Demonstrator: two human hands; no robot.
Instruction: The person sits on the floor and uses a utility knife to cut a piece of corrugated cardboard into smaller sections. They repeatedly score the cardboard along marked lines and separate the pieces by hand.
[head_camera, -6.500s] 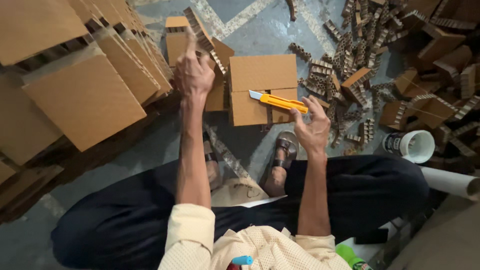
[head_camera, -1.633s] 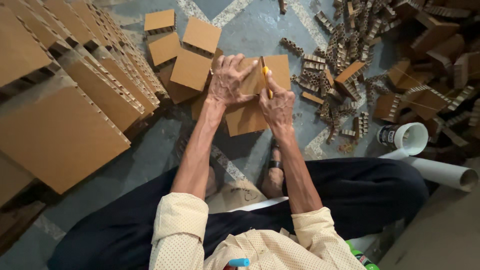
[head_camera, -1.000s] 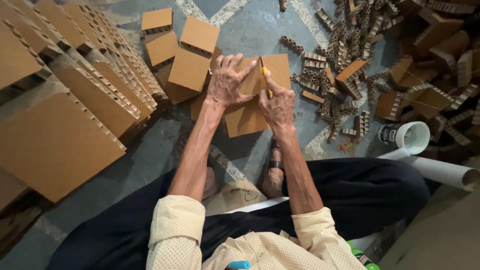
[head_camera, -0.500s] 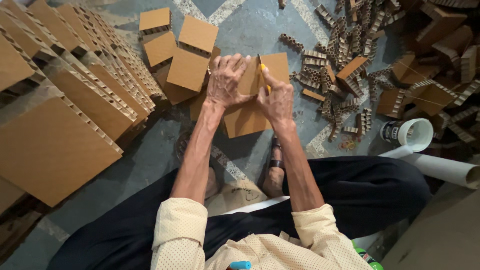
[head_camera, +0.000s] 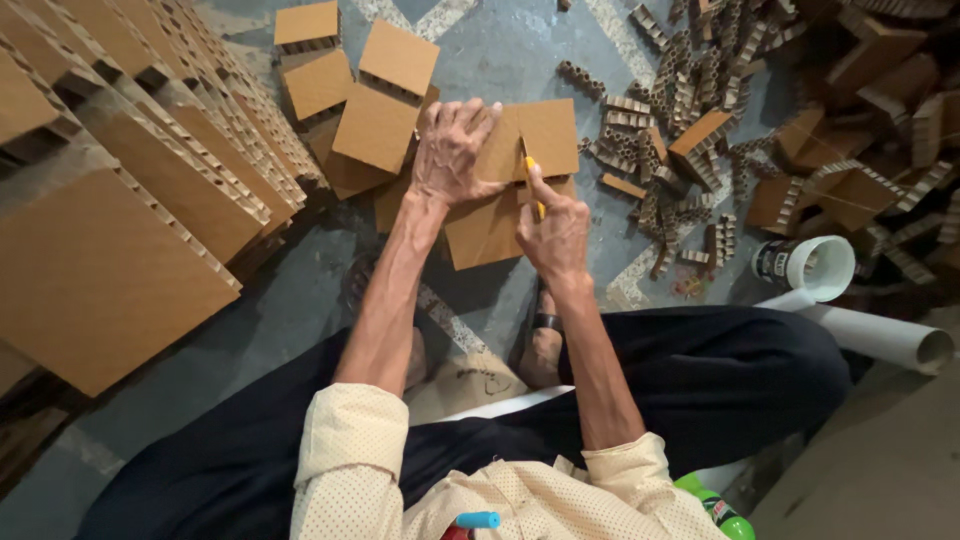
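Brown cardboard sheet (head_camera: 500, 215) under a yellow knife (head_camera: 533, 185). The floor (head_camera: 500, 50) is grey-blue with pale stripes. Cream dotted shirt (head_camera: 480, 490), dark navy trousers (head_camera: 720, 370), white cup (head_camera: 810, 268), green bottle (head_camera: 715, 508).

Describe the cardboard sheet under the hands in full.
The cardboard sheet is brown, flat and roughly rectangular, with a corrugated edge. It lies on the grey floor, overlapping other cut pieces. The left hand presses flat on it; the right hand holds a yellow knife against its surface.
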